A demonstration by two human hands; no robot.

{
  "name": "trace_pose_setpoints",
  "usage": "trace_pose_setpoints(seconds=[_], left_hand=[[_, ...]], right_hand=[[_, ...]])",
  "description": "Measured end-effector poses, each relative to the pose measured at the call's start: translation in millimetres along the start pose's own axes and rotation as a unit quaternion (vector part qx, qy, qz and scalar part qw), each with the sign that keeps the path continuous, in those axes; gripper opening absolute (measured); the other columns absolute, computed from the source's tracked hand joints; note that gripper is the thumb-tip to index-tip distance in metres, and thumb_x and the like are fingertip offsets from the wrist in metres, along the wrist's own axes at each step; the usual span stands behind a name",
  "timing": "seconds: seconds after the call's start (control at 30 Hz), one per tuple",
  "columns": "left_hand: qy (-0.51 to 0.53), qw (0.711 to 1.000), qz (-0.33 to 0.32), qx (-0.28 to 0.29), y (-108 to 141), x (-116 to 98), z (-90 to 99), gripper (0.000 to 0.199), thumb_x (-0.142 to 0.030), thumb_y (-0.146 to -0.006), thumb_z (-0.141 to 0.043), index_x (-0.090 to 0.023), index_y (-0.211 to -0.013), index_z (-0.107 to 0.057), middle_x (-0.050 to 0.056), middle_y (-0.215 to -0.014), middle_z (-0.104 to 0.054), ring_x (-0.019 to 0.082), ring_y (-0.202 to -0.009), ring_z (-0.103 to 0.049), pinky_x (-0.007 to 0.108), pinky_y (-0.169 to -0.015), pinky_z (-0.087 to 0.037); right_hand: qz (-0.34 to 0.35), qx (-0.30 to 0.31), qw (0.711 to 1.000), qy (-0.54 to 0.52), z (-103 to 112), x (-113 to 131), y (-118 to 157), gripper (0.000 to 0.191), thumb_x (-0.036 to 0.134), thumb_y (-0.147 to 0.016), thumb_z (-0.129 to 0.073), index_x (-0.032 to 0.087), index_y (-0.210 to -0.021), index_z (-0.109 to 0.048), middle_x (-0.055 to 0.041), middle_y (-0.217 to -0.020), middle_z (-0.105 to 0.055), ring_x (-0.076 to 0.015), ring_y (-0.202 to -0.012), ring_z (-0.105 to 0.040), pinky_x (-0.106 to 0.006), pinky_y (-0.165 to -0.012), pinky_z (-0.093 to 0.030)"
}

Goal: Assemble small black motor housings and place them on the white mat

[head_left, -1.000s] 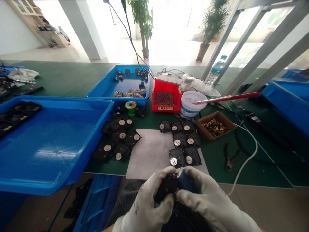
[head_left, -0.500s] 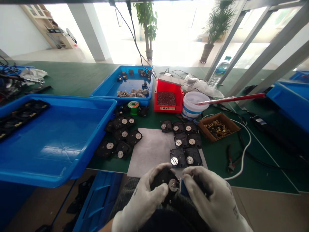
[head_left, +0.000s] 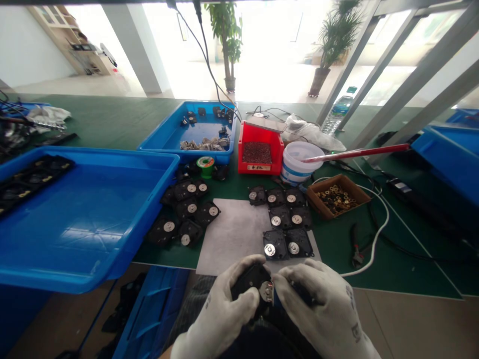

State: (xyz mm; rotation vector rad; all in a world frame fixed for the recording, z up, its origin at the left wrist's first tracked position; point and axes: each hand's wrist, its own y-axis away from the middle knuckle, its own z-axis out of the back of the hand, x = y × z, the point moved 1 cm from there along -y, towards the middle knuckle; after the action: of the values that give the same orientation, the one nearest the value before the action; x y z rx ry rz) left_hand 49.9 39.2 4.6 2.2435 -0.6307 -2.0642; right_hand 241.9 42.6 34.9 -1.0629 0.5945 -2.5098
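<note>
The gloved left hand (head_left: 219, 309) clenches a black square plate (head_left: 249, 281) carrying a silver metal disc (head_left: 266, 292), held over the person's lap, just short of the bench edge. The gloved right hand (head_left: 322, 304) curls in beside it, touching the plate; what its fingers grip, if anything, is hidden. Beyond lies a grey sheet (head_left: 228, 234) on a green work mat (head_left: 337, 279), with matching plates (head_left: 275, 244) to its right and more plates (head_left: 190, 209) to its left. Farther off stand a cardboard tray of brass washers (head_left: 337, 197), a white bucket (head_left: 301, 162), a red bin (head_left: 261, 154) and a blue parts tray (head_left: 187, 129).
</note>
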Motion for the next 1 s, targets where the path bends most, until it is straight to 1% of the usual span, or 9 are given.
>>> trace_pose_setpoints(seconds=[0.07,0.17,0.33,0.47,0.57,0.63,0.8,0.9,1.0], left_hand=[[-0.004,1.000,-0.003,0.004,0.1,1.4,0.9,0.051,-0.033,-0.083,-0.067,-0.018,-0.132,-0.066,0.012,-0.122,-0.077,0.035,-0.115,-0.072,0.043,-0.099,-0.057],[-0.005,1.000,-0.008,0.007,0.4,2.5,1.7,0.049,-0.031,-0.085,-0.067,-0.019,-0.132,-0.066,0.010,-0.122,-0.077,0.033,-0.116,-0.071,0.043,-0.104,-0.055],[0.000,1.000,-0.006,0.003,0.8,0.2,0.6,0.051,-0.036,-0.084,-0.069,-0.017,-0.132,-0.066,0.012,-0.123,-0.077,0.035,-0.117,-0.071,0.045,-0.107,-0.053],[0.004,1.000,0.002,0.001,1.4,-0.2,0.4,0.053,-0.038,-0.083,-0.070,-0.017,-0.131,-0.066,0.013,-0.123,-0.077,0.036,-0.117,-0.071,0.045,-0.104,-0.055],[0.009,1.000,0.007,-0.005,1.4,2.2,1.7,0.054,-0.038,-0.082,-0.072,-0.017,-0.131,-0.067,0.013,-0.126,-0.076,0.036,-0.119,-0.070,0.045,-0.106,-0.054],[0.009,1.000,0.011,-0.005,1.1,3.4,2.7,0.053,-0.038,-0.082,-0.072,-0.018,-0.131,-0.067,0.012,-0.126,-0.076,0.036,-0.119,-0.070,0.043,-0.104,-0.055],[0.004,1.000,0.017,-0.007,1.2,1.1,3.6,0.050,-0.034,-0.083,-0.070,-0.019,-0.131,-0.068,0.010,-0.123,-0.078,0.034,-0.115,-0.072,0.038,-0.097,-0.058],[0.006,1.000,0.018,-0.011,1.6,-0.4,3.7,0.051,-0.032,-0.083,-0.072,-0.019,-0.132,-0.068,0.010,-0.123,-0.078,0.033,-0.115,-0.072,0.038,-0.100,-0.058],[0.011,1.000,0.010,-0.012,1.6,-0.8,3.9,0.051,-0.033,-0.082,-0.073,-0.019,-0.131,-0.069,0.010,-0.126,-0.077,0.034,-0.120,-0.070,0.039,-0.105,-0.055]], right_hand=[[0.000,0.001,1.000,-0.001,-0.5,0.9,-1.3,0.023,0.022,-0.093,-0.070,0.024,-0.071,-0.065,0.0044,-0.063,-0.068,-0.0141,-0.058,-0.063,-0.028,-0.063,-0.045],[0.001,0.000,1.000,0.001,-0.6,1.3,-2.4,0.023,0.022,-0.093,-0.069,0.024,-0.070,-0.065,0.0046,-0.062,-0.067,-0.0138,-0.058,-0.062,-0.029,-0.063,-0.044],[-0.007,0.012,1.000,-0.004,-0.3,1.1,-2.1,0.021,0.021,-0.092,-0.070,0.024,-0.071,-0.067,0.0032,-0.064,-0.069,-0.0144,-0.059,-0.063,-0.029,-0.064,-0.044],[0.002,0.014,1.000,-0.005,-1.3,0.3,-2.2,0.022,0.020,-0.092,-0.070,0.024,-0.071,-0.066,0.0033,-0.063,-0.069,-0.0140,-0.057,-0.062,-0.029,-0.062,-0.044],[0.001,0.011,1.000,0.003,-2.5,-0.8,-1.6,0.022,0.022,-0.093,-0.070,0.024,-0.071,-0.066,0.0027,-0.063,-0.070,-0.0146,-0.058,-0.062,-0.030,-0.063,-0.044],[-0.009,0.008,1.000,0.004,-3.2,-1.5,-0.9,0.024,0.022,-0.093,-0.069,0.024,-0.070,-0.066,0.0028,-0.063,-0.069,-0.0146,-0.059,-0.062,-0.030,-0.064,-0.043],[-0.006,0.006,1.000,-0.003,-3.6,-2.1,-1.1,0.021,0.022,-0.092,-0.070,0.024,-0.071,-0.067,0.0042,-0.063,-0.069,-0.0130,-0.058,-0.062,-0.027,-0.062,-0.044],[0.008,0.011,1.000,0.005,-3.8,-3.4,-1.2,0.021,0.020,-0.092,-0.070,0.024,-0.072,-0.066,0.0045,-0.063,-0.070,-0.0128,-0.057,-0.063,-0.027,-0.061,-0.044],[0.017,0.021,1.000,0.013,-4.7,-6.2,0.9,0.021,0.021,-0.091,-0.071,0.024,-0.072,-0.066,0.0041,-0.064,-0.070,-0.0136,-0.057,-0.064,-0.028,-0.061,-0.045]])
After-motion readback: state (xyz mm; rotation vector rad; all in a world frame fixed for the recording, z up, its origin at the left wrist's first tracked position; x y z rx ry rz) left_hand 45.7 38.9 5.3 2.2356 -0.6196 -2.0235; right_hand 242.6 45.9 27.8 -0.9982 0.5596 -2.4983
